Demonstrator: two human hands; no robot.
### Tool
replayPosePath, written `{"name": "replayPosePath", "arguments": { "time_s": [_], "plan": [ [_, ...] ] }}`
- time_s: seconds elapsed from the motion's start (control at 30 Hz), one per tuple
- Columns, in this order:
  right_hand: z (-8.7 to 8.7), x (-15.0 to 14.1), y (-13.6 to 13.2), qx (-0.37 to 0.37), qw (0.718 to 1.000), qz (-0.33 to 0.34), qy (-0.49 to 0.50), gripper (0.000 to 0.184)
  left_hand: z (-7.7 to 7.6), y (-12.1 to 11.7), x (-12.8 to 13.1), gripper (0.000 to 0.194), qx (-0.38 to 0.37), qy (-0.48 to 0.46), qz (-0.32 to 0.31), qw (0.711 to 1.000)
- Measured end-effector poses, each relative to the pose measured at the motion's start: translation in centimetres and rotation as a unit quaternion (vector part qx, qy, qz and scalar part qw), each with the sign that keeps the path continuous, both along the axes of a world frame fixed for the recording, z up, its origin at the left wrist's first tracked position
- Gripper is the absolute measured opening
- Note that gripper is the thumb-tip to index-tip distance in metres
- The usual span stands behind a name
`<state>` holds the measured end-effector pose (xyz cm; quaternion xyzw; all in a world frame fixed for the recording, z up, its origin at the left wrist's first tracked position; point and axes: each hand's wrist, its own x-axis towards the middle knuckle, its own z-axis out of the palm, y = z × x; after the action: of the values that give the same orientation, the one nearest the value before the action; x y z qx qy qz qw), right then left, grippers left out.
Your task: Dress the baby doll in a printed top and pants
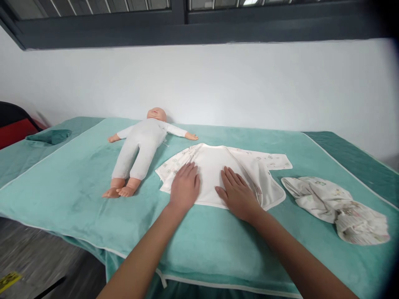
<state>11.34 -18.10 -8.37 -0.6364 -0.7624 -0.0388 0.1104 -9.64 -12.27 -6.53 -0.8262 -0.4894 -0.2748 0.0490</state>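
A white baby shirt (213, 160) with small prints on its sleeves lies spread open on the green bed cover. Flat on its left front part rests my left hand (186, 185), fingers stretched forward. My right hand (238, 192) lies flat on the right part, its fingers slightly spread and pointing inward. Neither hand grips the fabric. To the left of the shirt, a baby doll (141, 143) in a white body suit lies on its back, arms out and feet towards me. One doll hand is close to the shirt's upper left edge.
A crumpled printed baby garment (336, 207) lies at the right. The green bed cover (77, 187) ends at a front edge with white piping. Behind it rise a white wall (249, 83) and a dark window frame (109, 31). A red and black object (14, 128) is at far left.
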Motion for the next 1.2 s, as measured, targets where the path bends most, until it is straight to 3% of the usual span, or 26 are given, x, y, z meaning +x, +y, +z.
{"name": "replayPosePath", "arguments": {
  "time_s": [0.1,0.2,0.33,0.43,0.53,0.73,0.83,1.0,1.07,1.2],
  "plan": [
    [0.4,0.2,-0.1,-0.036,0.998,0.056,0.02,0.07,-0.1,0.8,-4.0,0.036,0.046,-0.036,0.064,0.996],
    [0.9,-0.3,2.7,-0.072,0.995,0.054,0.052,0.072,-0.9,1.4,-7.0,0.036,0.058,-0.044,0.153,0.986],
    [1.2,-2.8,8.8,-0.071,0.995,0.024,0.07,0.066,-1.5,1.3,-7.6,0.04,0.057,0.005,0.236,0.97],
    [1.1,-4.7,11.8,-0.053,0.996,0.022,0.064,0.062,-1.1,1.3,-7.2,0.033,0.047,0.034,0.27,0.961],
    [0.7,-5.4,12.2,-0.036,0.997,0.042,0.06,0.061,-0.3,2.1,-7.5,0.028,0.047,-0.009,0.241,0.969],
    [0.2,-5.2,10.5,-0.03,0.993,0.105,0.055,0.063,0.0,3.4,-8.1,0.033,0.149,-0.152,0.194,0.958],
    [0.3,-5.4,10.3,-0.034,0.992,0.106,0.062,0.064,-0.8,2.7,-7.5,0.029,0.147,-0.138,0.147,0.968],
    [0.6,-5.7,10.2,-0.037,0.995,0.062,0.069,0.064,-1.3,1.2,-6.6,0.023,0.046,-0.064,0.014,0.997],
    [0.6,-5.7,10.1,-0.036,0.996,0.053,0.061,0.064,-1.1,1.1,-6.5,0.021,0.038,-0.072,0.01,0.997],
    [0.7,-5.6,9.7,-0.031,0.993,0.106,0.049,0.063,-0.9,0.9,-6.6,0.018,0.062,-0.088,0.012,0.994]
  ]
}}
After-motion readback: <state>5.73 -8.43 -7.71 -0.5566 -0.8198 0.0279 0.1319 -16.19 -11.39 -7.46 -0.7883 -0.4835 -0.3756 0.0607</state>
